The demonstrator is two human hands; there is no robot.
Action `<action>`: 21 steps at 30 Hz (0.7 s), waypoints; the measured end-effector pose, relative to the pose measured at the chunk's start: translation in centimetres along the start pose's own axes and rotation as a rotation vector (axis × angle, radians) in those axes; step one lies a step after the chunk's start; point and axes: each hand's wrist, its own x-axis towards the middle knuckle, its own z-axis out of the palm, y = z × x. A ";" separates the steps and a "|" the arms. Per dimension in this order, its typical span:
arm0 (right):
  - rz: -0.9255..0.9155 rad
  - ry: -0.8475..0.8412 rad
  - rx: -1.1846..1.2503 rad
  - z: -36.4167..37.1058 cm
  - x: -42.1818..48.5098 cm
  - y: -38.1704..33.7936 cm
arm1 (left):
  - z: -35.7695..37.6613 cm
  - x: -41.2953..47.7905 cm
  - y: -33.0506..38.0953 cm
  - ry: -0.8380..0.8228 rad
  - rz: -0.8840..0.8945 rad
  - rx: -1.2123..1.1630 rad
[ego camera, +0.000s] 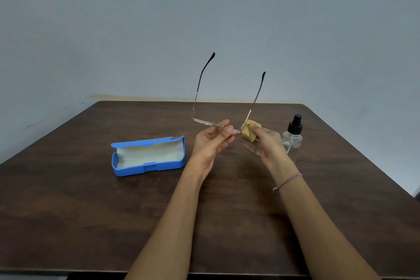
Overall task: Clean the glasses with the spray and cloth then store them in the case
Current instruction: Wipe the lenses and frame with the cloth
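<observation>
Wiping step; left hand [212,143] pinches glasses [202,121] near the bridge; right hand [266,144] presses cloth [248,133] round one lens. Next, likely: the other lens, gently.

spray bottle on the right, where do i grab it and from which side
Take the spray bottle by its clear round body, just under the black pump head, coming in from its right. It stands upright on the table, and the right hand with the yellow cloth crowds its left; the body probably gives the fingers the widest hold.
</observation>
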 end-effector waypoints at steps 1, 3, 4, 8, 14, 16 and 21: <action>-0.053 0.051 -0.073 0.0 0.1 0.2 | 0.0 0.0 0.0 -0.012 -0.015 0.005; -0.154 0.141 -0.177 0.0 0.2 0.4 | 0.1 -0.1 0.1 -0.035 -0.046 0.011; -0.189 0.171 -0.201 0.1 0.2 0.5 | 0.1 -0.2 0.2 -0.048 -0.057 0.012; -0.218 0.128 -0.186 0.4 0.0 0.6 | 0.1 -0.2 0.2 -0.083 -0.081 0.039; -0.194 0.036 0.002 1.0 -0.5 0.5 | 0.0 -0.1 0.3 -0.067 -0.064 0.022; -0.198 0.028 0.074 1.2 -0.6 0.4 | 0.0 -0.1 0.3 -0.048 -0.053 0.031; -0.165 0.030 0.118 1.5 -0.8 0.3 | 0.0 0.0 0.2 0.005 -0.035 0.025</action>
